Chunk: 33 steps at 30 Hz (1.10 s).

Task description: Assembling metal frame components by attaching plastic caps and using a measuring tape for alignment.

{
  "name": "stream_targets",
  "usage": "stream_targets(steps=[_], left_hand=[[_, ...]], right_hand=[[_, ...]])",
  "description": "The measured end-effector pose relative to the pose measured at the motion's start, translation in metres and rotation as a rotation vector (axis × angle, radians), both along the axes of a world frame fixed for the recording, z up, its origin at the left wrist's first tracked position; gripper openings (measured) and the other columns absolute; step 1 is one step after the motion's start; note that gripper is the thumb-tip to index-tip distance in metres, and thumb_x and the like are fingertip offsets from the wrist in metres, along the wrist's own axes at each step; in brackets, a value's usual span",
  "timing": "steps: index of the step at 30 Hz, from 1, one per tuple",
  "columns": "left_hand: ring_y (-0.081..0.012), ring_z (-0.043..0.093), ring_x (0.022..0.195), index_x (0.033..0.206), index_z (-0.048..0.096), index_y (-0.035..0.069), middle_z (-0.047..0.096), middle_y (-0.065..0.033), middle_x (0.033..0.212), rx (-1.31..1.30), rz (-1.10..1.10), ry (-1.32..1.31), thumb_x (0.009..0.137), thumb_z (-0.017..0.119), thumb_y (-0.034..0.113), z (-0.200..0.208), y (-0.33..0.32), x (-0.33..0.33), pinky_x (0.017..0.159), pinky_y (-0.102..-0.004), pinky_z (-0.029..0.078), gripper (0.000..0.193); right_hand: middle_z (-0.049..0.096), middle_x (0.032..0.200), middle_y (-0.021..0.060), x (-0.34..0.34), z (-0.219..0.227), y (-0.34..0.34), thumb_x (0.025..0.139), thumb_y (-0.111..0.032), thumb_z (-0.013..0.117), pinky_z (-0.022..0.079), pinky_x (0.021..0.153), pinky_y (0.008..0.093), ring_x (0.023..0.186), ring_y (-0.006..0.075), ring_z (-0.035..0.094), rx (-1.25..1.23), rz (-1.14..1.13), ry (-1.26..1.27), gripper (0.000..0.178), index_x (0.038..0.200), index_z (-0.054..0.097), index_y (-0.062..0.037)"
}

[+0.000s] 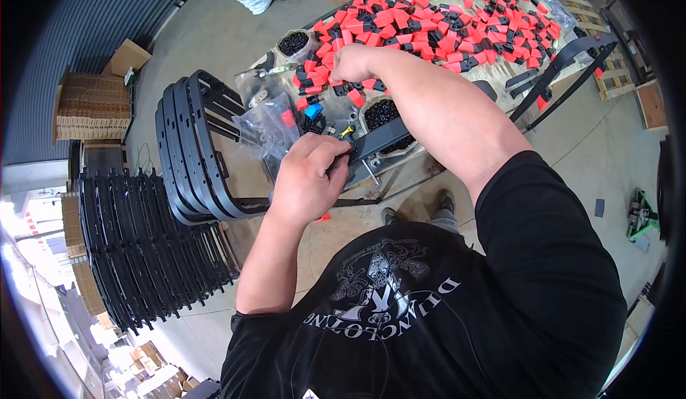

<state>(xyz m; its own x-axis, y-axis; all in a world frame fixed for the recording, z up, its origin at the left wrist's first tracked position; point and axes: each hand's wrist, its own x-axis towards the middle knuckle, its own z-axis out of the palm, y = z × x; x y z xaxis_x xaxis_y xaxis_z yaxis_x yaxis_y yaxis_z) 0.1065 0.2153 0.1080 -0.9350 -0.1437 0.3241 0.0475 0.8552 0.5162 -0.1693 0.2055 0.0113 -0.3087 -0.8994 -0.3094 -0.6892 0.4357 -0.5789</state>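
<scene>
My left hand point(309, 177) is closed at the near edge of the table, thumb and forefinger pinched beside a dark grey metal bar point(386, 136). Whatever sits between those fingertips is hidden. My right hand point(351, 63) reaches across to the left side of a wide pile of red and black plastic pieces point(418, 24). Its fingers point down among the pieces and are mostly hidden, so I cannot tell what they grip. Close to my left hand lie a small yellow item point(346, 132), a blue piece point(313, 110) and a clear plastic bag point(268, 129).
Bent dark metal frames point(187, 145) stand left of the table point(251, 85). Sacks of small black parts include one by the bar point(380, 115) and one at the pile's left point(294, 43). Stacked black rails point(143, 249) and flat cartons point(93, 106) are further left.
</scene>
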Motion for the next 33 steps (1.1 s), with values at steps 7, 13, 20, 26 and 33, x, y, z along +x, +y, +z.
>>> stream_targets(steps=[7, 13, 20, 26, 33], left_hand=[[-0.0312, 0.069, 0.092, 0.098, 0.073, 0.003, 0.073, -0.0122, 0.097, 0.173, -0.042, 0.068, 0.081, 0.075, -0.001, -0.015, -0.010, 0.007, 0.085, -0.0395, 0.056, 0.018], [-0.0196, 0.064, 0.076, 0.101, 0.073, 0.002, 0.069, -0.0092, 0.088, 0.337, 0.064, -0.064, 0.082, 0.079, 0.003, -0.016, -0.012, 0.010, 0.071, -0.0315, 0.054, 0.019], [-0.0144, 0.058, 0.070, 0.100, 0.071, 0.004, 0.067, -0.0071, 0.086, 0.357, 0.080, -0.106, 0.080, 0.080, 0.004, -0.018, -0.014, 0.009, 0.065, -0.0293, 0.050, 0.022], [-0.0261, 0.067, 0.086, 0.097, 0.071, 0.004, 0.071, -0.0120, 0.094, 0.313, 0.027, 0.006, 0.079, 0.078, 0.005, -0.019, -0.014, 0.005, 0.077, -0.0354, 0.053, 0.020], [-0.0246, 0.067, 0.088, 0.095, 0.072, 0.001, 0.071, -0.0120, 0.093, 0.409, 0.019, -0.018, 0.086, 0.072, 0.003, -0.018, -0.020, 0.005, 0.080, -0.0347, 0.053, 0.010]], right_hand=[[0.074, 0.106, 0.0182, -0.003, 0.001, -0.002, 0.085, -0.033, 0.073, 0.053, 0.086, 0.0411, 0.098, 0.0281, 0.070, 0.002, -0.001, -0.002, 0.037, 0.107, 0.076, -0.0027], [0.074, 0.111, 0.0170, -0.012, 0.000, 0.000, 0.085, -0.033, 0.074, 0.052, 0.090, 0.0403, 0.103, 0.0278, 0.069, 0.043, -0.089, -0.024, 0.041, 0.113, 0.075, -0.0033], [0.072, 0.115, 0.0177, -0.009, 0.005, 0.005, 0.087, -0.033, 0.074, 0.052, 0.094, 0.0391, 0.106, 0.0286, 0.068, 0.023, -0.087, 0.050, 0.045, 0.119, 0.072, -0.0011], [0.072, 0.115, 0.0190, -0.008, 0.007, 0.003, 0.085, -0.034, 0.074, 0.052, 0.094, 0.0395, 0.106, 0.0298, 0.069, 0.071, -0.091, 0.011, 0.049, 0.121, 0.071, -0.0008], [0.073, 0.114, 0.0201, -0.009, 0.005, 0.002, 0.085, -0.035, 0.074, 0.052, 0.093, 0.0395, 0.105, 0.0301, 0.070, 0.057, -0.091, -0.010, 0.048, 0.119, 0.072, -0.0009]])
